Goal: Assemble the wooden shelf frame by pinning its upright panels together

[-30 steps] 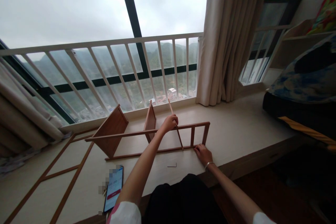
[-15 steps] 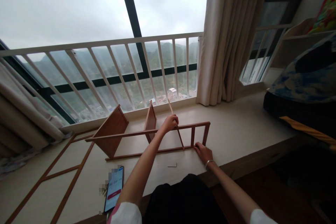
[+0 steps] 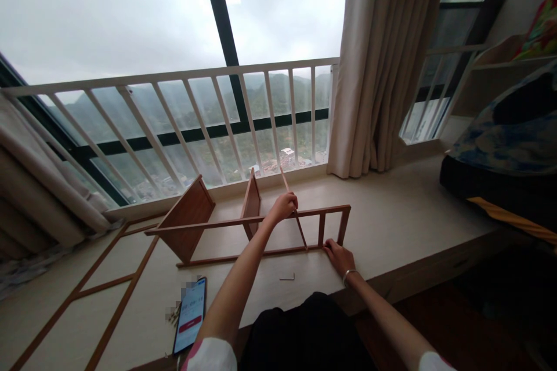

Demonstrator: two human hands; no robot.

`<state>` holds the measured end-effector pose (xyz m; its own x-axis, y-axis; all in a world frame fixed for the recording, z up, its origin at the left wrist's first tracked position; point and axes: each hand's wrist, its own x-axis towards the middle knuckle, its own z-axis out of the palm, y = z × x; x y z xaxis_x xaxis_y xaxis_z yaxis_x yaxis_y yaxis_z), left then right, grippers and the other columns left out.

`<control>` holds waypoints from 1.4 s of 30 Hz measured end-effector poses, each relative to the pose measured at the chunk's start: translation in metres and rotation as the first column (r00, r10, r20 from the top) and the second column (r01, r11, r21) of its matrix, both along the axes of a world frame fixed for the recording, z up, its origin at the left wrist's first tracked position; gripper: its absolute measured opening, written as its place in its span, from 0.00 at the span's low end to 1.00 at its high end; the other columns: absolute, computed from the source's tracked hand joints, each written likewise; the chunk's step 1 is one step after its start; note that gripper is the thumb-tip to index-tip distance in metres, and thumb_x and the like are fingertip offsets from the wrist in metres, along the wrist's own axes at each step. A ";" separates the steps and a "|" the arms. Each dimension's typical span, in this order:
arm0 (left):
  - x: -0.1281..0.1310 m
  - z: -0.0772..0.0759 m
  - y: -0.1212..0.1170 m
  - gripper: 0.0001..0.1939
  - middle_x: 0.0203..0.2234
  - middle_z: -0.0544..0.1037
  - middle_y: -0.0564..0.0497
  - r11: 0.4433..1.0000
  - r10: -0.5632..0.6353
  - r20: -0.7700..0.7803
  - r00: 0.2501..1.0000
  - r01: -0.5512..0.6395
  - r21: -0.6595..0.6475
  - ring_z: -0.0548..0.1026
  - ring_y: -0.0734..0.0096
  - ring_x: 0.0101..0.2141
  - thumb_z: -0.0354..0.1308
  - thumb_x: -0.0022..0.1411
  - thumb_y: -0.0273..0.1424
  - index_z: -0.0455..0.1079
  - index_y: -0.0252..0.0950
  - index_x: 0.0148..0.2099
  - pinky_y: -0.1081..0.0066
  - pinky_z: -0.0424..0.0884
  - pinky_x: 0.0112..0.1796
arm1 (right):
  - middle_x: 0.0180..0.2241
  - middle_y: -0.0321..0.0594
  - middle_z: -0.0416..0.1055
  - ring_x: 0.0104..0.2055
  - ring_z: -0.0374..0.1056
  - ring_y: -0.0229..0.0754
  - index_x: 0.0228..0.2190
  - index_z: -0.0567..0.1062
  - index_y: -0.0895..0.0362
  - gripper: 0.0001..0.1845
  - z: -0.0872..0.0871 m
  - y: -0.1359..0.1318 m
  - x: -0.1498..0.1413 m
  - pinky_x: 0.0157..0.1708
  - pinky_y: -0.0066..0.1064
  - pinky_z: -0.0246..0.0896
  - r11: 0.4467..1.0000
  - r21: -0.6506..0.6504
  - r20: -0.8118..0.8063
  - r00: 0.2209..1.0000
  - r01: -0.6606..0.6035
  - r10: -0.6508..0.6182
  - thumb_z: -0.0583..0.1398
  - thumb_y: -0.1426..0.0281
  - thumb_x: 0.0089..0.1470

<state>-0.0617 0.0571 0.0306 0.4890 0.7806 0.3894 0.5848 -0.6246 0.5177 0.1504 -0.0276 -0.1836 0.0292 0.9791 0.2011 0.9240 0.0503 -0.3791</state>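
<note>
A brown wooden shelf frame (image 3: 226,222) lies on its side on the pale window ledge. Two shelf boards, the left one (image 3: 194,217) and the middle one (image 3: 251,204), stand upright between its rails. My left hand (image 3: 285,205) is closed around a third shelf board (image 3: 300,232), seen nearly edge-on, at the upper rail. At the lower rail, near the frame's right end, the fingers of my right hand (image 3: 340,256) pinch the rail; anything small between the fingertips is hidden. An L-shaped hex key (image 3: 287,277) lies on the ledge in front of the frame.
Another wooden side frame (image 3: 102,288) lies flat at the left. A phone (image 3: 190,316) rests near the ledge's front edge, beside small screws (image 3: 173,316). Behind are a white railing (image 3: 209,73) and a beige curtain (image 3: 369,69). Cloth items (image 3: 513,127) sit at right.
The whole view has shifted slightly. Both hands keep their places on the shelf frame, and I see no part of it move.
</note>
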 end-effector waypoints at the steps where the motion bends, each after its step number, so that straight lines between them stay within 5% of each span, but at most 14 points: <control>1: 0.000 0.000 0.000 0.12 0.23 0.68 0.52 1.000 0.002 -0.001 1.000 -0.002 -0.001 0.65 0.78 0.24 0.41 0.43 0.20 0.66 0.32 0.21 0.77 0.62 0.29 | 0.31 0.35 0.71 0.32 0.67 0.38 0.37 0.64 0.50 0.12 -0.001 0.000 0.000 0.27 0.25 0.50 1.000 0.000 0.002 1.000 0.000 0.000 0.47 0.60 0.54; 42: 0.002 0.003 -0.005 0.12 0.24 0.68 0.52 1.000 0.011 0.000 1.000 -0.011 -0.009 0.65 0.77 0.25 0.42 0.43 0.20 0.66 0.32 0.21 0.77 0.63 0.29 | 0.29 0.38 0.69 0.32 0.66 0.39 0.40 0.61 0.52 0.11 0.011 -0.009 -0.007 0.28 0.26 0.51 0.999 -0.035 0.087 0.996 0.021 -0.018 0.47 0.64 0.54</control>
<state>-0.0595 0.0523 0.0331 0.4804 0.7895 0.3820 0.5915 -0.6132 0.5235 0.1433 -0.0366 -0.1729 0.0322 0.9852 0.1685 0.9541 0.0199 -0.2987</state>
